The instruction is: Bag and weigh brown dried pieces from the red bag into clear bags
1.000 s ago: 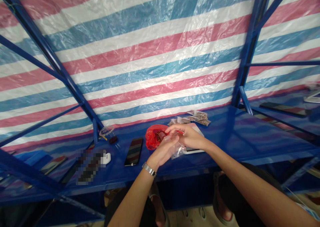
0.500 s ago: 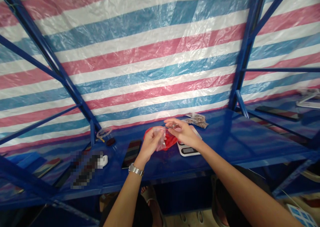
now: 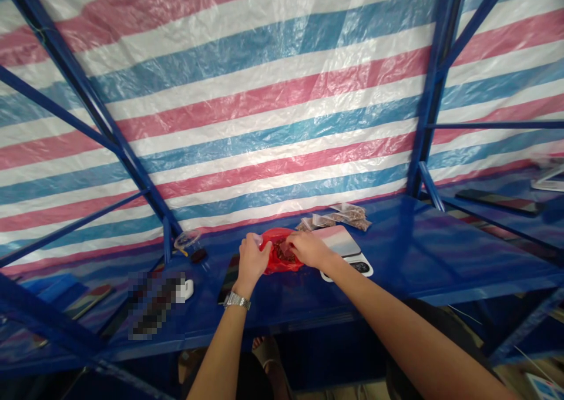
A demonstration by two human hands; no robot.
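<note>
A red plastic bag [image 3: 277, 264] holding dark brown bits lies open on the blue shelf [image 3: 396, 259]. My left hand [image 3: 250, 260], with a metal watch on its wrist, is at the bag's left rim and pinches a small clear bag [image 3: 258, 240]. My right hand [image 3: 307, 248] reaches into the red bag from the right, its fingertips down among the contents and hidden. Just to the right of that hand sits a white scale [image 3: 341, 242]. Behind it lie several small filled clear packets [image 3: 348, 215].
A dark phone [image 3: 228, 278] lies below my left hand. Left of it are a white earbud case [image 3: 187, 289] and a small clear bag [image 3: 187, 240] by a blue post [image 3: 166, 238]. Striped tarp backs the shelf. Another phone [image 3: 502, 201] lies far right.
Both hands came down from in front of me to the red bag. The clear bag went along in my left hand, and my right hand now dips into the red bag, leaving the scale uncovered.
</note>
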